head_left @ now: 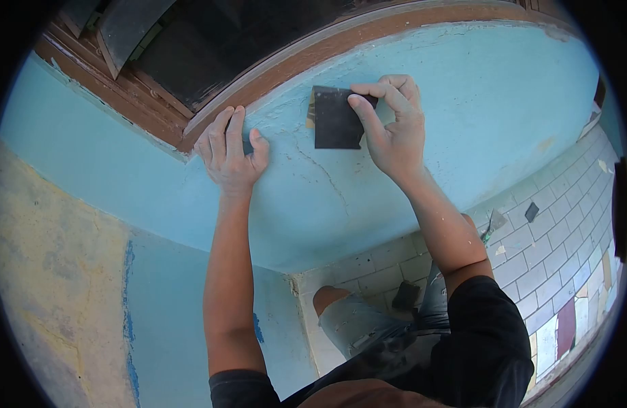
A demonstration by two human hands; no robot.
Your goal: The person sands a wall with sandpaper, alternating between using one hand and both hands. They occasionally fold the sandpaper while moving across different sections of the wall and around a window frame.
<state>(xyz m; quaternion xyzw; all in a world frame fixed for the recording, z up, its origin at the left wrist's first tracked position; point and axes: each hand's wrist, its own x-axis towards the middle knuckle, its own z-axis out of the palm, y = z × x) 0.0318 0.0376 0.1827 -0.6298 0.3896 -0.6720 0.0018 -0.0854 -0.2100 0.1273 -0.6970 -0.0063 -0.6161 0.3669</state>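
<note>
Between the thumb and fingers of my right hand (393, 122) is a folded sheet of black sandpaper (338, 121), its tan backing showing at the left edge. The sheet is held at the light blue wall (456, 88), below the window frame. To its left, my left hand (233, 151) leans on the wall with fingers stretched up, their tips at the lower edge of the brown window frame (272, 86). Pale dust coats the fingers of both hands. A crack (327, 178) runs down the wall below the sandpaper.
A scraper (493, 224) lies on the tiled floor (538, 251) at the right, near a small dark piece (532, 212). Another dark piece (406, 296) is on the floor by my legs. Bare yellowish plaster (61, 279) shows on the left wall. Above is a dark window opening (218, 47).
</note>
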